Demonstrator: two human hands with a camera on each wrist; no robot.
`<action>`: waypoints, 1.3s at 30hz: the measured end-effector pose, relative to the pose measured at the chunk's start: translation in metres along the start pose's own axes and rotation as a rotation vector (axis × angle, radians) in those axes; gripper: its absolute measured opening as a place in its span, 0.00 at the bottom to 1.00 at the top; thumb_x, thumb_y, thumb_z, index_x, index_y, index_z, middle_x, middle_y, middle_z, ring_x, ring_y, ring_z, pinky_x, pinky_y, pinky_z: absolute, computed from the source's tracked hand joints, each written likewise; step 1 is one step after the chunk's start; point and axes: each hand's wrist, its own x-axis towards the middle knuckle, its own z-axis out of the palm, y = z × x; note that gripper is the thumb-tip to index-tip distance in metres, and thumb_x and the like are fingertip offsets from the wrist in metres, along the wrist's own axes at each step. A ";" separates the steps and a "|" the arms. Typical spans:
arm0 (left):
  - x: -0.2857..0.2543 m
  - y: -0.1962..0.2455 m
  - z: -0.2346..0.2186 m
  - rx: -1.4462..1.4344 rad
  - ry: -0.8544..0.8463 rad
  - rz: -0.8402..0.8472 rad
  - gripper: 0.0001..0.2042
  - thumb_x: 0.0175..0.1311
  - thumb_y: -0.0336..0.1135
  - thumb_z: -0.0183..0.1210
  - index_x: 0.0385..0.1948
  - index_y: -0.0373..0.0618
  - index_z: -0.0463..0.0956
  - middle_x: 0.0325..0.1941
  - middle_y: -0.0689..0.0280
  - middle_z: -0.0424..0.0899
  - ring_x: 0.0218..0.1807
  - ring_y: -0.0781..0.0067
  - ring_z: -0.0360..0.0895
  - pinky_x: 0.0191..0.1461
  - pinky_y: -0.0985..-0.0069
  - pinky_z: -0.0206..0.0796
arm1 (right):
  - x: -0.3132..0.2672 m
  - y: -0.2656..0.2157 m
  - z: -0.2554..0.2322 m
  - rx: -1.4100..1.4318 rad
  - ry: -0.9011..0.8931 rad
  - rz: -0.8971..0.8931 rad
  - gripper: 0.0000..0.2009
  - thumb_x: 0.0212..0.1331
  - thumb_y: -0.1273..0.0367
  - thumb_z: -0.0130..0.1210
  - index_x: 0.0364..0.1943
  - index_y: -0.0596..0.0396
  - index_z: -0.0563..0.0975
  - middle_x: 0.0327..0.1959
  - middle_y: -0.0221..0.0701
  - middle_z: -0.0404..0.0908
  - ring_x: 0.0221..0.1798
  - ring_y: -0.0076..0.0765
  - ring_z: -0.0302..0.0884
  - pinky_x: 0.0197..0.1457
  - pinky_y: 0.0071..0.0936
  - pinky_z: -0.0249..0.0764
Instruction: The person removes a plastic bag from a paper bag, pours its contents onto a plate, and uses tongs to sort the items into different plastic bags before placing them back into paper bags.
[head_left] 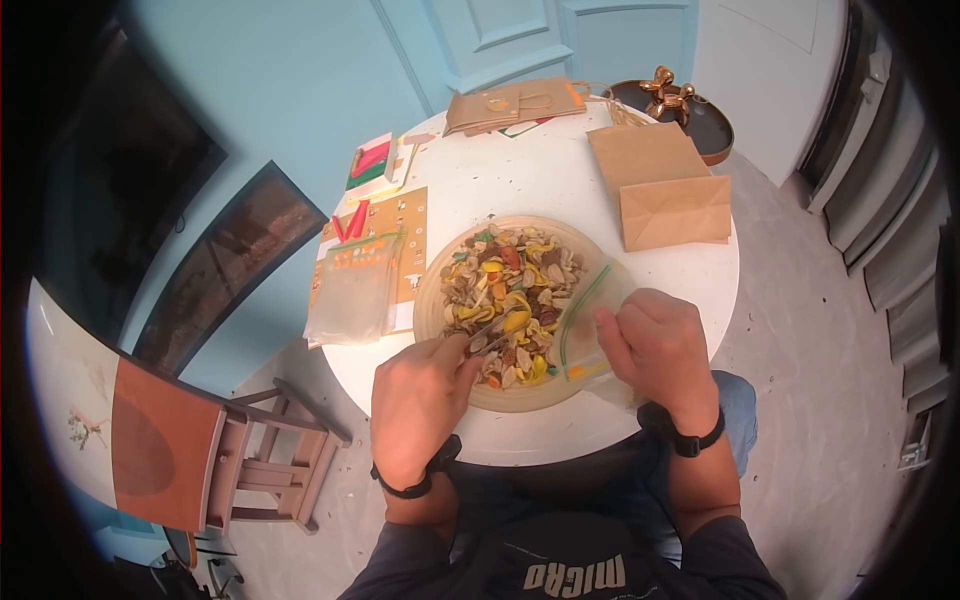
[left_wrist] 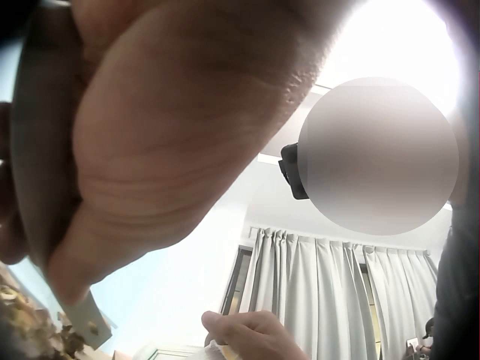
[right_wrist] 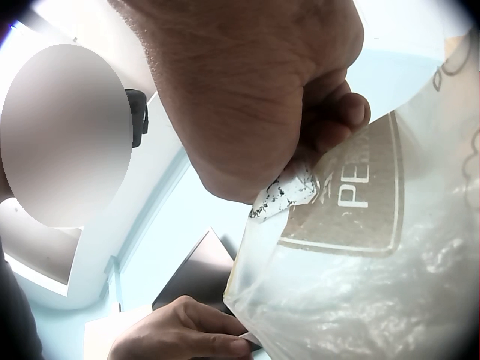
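A wide shallow bowl of mixed dried snacks stands on the round white table. My left hand grips a metal scoop whose tip lies in the mix at the bowl's near side. My right hand pinches the rim of a clear zip bag with a green seal, held over the bowl's right edge. In the right wrist view the fingers pinch the bag, with my left hand below. The left wrist view shows the scoop's handle in my palm.
A pile of clear zip bags lies left of the bowl on printed cards. Folded brown paper bags sit at the right, handled gift bags at the far edge. A tray with a copper balloon dog stands beyond. A chair stands at left.
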 end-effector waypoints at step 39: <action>-0.011 -0.058 -0.015 -0.029 -0.156 -0.231 0.19 0.63 0.40 0.77 0.51 0.40 0.91 0.41 0.47 0.93 0.44 0.39 0.91 0.49 0.52 0.82 | 0.003 0.001 -0.009 -0.028 0.083 -0.004 0.19 0.63 0.75 0.74 0.20 0.55 0.72 0.21 0.34 0.71 0.21 0.45 0.71 0.25 0.42 0.67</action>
